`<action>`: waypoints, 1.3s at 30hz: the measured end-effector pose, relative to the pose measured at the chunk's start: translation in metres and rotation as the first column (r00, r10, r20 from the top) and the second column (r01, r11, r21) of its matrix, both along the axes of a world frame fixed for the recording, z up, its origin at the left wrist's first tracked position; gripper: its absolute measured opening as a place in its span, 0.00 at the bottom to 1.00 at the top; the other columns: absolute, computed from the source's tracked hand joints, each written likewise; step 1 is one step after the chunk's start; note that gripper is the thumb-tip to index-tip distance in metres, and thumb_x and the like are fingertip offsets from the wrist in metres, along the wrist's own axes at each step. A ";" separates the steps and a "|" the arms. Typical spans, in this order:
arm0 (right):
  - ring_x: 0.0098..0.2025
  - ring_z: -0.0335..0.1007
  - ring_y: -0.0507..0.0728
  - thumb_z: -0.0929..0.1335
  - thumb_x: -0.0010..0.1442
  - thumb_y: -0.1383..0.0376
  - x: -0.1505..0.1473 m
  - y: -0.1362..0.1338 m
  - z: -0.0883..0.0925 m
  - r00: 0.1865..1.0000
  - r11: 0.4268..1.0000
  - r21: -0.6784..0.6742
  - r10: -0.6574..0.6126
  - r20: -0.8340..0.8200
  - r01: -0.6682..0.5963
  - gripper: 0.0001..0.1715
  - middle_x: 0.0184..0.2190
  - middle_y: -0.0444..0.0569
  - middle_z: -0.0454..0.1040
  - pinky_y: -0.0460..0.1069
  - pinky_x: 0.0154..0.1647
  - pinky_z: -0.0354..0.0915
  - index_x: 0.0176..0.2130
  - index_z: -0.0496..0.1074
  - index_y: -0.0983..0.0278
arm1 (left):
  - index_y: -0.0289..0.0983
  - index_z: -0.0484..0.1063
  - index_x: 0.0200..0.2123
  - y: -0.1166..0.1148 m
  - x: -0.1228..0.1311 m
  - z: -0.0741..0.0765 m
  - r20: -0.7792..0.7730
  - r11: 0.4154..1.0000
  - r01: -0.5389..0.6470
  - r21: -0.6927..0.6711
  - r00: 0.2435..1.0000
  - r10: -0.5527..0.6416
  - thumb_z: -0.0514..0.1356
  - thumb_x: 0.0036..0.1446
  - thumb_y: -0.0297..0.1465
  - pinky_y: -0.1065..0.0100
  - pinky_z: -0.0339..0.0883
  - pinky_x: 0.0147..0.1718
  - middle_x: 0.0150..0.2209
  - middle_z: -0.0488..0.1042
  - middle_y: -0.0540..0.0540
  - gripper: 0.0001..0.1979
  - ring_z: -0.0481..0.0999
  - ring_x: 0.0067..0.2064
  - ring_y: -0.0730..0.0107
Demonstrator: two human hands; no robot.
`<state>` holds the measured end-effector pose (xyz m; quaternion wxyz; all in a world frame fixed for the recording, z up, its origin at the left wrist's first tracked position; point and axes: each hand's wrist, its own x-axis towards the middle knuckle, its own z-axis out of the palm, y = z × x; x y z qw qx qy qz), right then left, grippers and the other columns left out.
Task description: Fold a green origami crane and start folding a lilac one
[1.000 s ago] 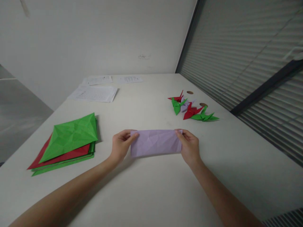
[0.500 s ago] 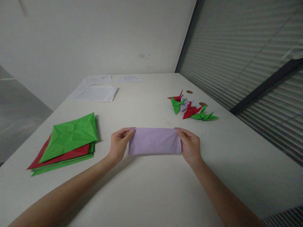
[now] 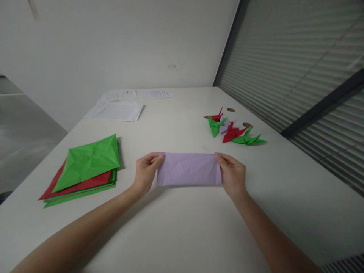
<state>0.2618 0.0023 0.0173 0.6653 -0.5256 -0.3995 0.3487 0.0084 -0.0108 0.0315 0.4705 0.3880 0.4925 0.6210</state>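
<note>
A sheet of purple origami paper (image 3: 189, 169), folded into a wide rectangle and marked with creases, is stretched between my two hands. My left hand (image 3: 147, 170) pinches its upper left corner between thumb and fingers. At the upper right corner, my right hand (image 3: 233, 172) grips it the same way. The long folded-looking edge runs along the top, and a shadow shows beneath the paper on the white table (image 3: 182, 227).
Left of my hands lies a stack of creased green and red paper sheets (image 3: 91, 161). Several folded paper cranes (image 3: 233, 132) in red, green and purple sit at the right, near two round holes in the table. Printed papers (image 3: 116, 111) lie at the back left; window blinds (image 3: 298, 72) border the right side.
The whole view has shifted slightly, so everything appears a little further right. Both hands keep their pinch on the purple paper, whose shape looks the same.
</note>
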 end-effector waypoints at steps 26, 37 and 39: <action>0.32 0.75 0.55 0.78 0.42 0.57 0.000 0.001 0.000 0.999 1.000 0.027 -0.006 -0.054 0.008 0.15 0.30 0.48 0.81 0.51 0.37 0.71 0.31 0.81 0.61 | 0.34 0.79 0.24 -0.003 0.003 0.015 0.281 0.995 0.018 -0.100 0.960 0.011 0.76 0.33 0.36 0.73 0.62 0.25 0.23 0.76 0.49 0.15 0.69 0.25 0.76; 0.32 0.75 0.56 0.78 0.42 0.57 0.007 0.004 0.003 0.997 0.996 0.044 -0.073 -0.031 0.075 0.15 0.31 0.49 0.82 0.52 0.37 0.71 0.31 0.81 0.62 | 0.37 0.75 0.41 -0.005 0.000 0.010 0.291 0.993 0.106 0.043 0.950 -0.114 0.69 0.47 0.47 0.70 0.68 0.31 0.33 0.79 0.45 0.24 0.77 0.32 0.70; 0.33 0.76 0.56 0.78 0.43 0.57 0.006 0.003 0.002 0.997 0.996 0.051 -0.077 0.003 0.076 0.15 0.31 0.49 0.82 0.53 0.39 0.71 0.31 0.81 0.62 | 0.38 0.72 0.49 -0.007 0.001 0.012 0.292 0.984 0.172 0.046 0.940 -0.177 0.70 0.45 0.47 0.70 0.68 0.32 0.35 0.79 0.45 0.30 0.77 0.33 0.70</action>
